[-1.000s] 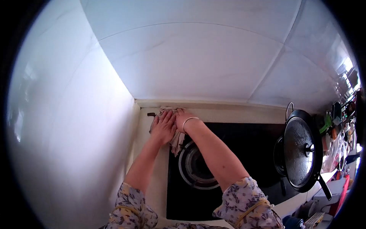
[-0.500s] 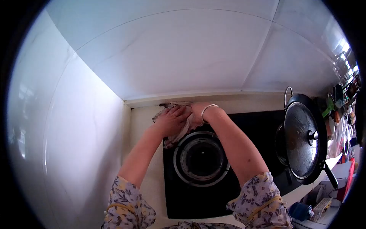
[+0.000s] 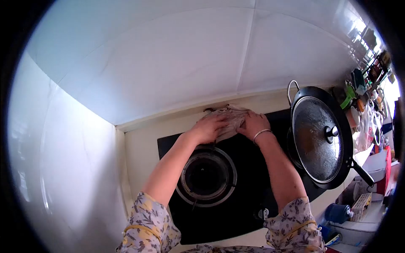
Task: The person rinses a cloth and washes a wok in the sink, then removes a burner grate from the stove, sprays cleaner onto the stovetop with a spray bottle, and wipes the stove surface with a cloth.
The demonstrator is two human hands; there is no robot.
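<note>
– Head camera: the pale wall (image 3: 177, 55) is rising behind your black stovetop (image 3: 219, 223). What's sitting at the right?

– Your black wok (image 3: 347, 143), and its glass lid (image 3: 314, 145) is covering it! Left of that, the round burner (image 3: 205, 173) is showing.

– And the cloth (image 3: 230, 126)?

– Lying crumpled behind the burner, straddling the stovetop's back edge.

– How are your hands sitting?

– Apart, both touching it! Your left hand (image 3: 209, 128) is lying over its left part, fingers outstretched; your right hand (image 3: 256, 122) is resting on its right end. Whether either is gripping, I can't tell. A bracelet (image 3: 261, 133) is circling your right wrist.
</note>
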